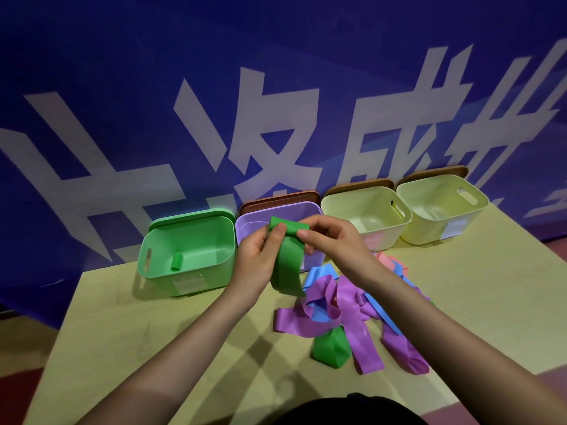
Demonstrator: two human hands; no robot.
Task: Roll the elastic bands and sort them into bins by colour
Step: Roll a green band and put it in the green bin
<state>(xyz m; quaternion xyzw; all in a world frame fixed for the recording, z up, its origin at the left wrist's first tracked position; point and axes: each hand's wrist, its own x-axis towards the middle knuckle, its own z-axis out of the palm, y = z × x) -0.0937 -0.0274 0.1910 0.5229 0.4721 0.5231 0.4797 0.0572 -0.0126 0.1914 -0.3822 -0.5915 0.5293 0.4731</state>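
Pinching the green band [287, 262] between them, both hands [294, 240] hover above the purple bin [254, 223].

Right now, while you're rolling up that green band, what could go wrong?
The green band is pinched at its top by the left hand and right hand, and its long tail hangs loose, so the roll might spring open if a hand slips. The tail hangs close to the tangled pile of bands and could snag it. The purple bin sits right behind, so a careless drop could miss the green bin.
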